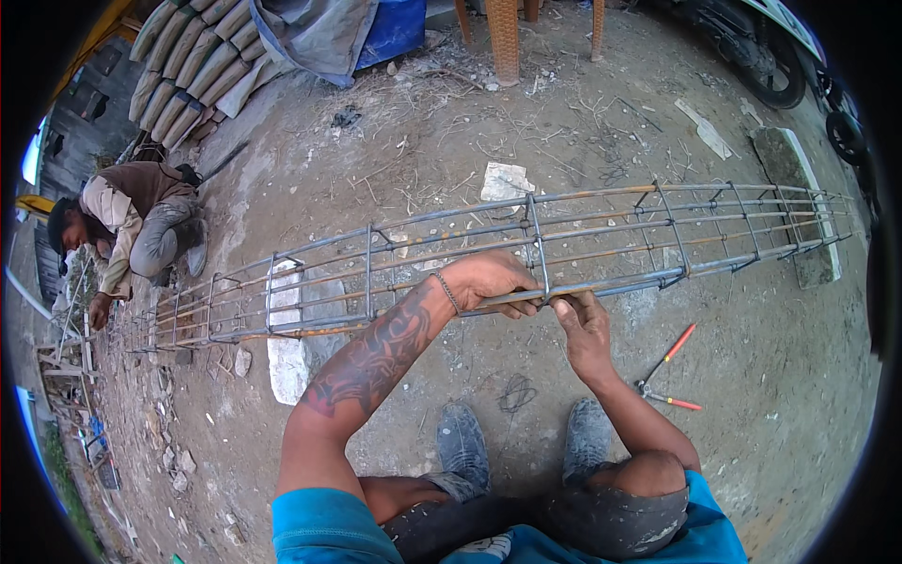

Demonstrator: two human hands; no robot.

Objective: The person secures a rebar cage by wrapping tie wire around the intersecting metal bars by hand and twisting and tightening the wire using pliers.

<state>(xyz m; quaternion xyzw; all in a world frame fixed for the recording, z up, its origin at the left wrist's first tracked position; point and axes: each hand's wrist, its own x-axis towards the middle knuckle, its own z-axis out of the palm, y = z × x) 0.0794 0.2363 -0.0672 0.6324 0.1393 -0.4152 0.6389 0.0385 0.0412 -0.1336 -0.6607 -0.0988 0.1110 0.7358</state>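
A long rebar cage, made of lengthwise steel bars tied with square stirrups, stretches across in front of me. My left hand has its fingers curled around the near bars, next to a stirrup. Just to the right of that joint, my right hand pinches at the near bar with thumb and fingers. Any tie wire between the fingertips is too small to make out. Red-handled pincers lie spread on the ground to the right. A loose coil of thin wire lies between my shoes.
A pale block lies under the cage at left, a concrete slab under its right end. Another person crouches by the far left end. Stacked bags, a wicker-patterned plastic chair and a motorcycle stand beyond.
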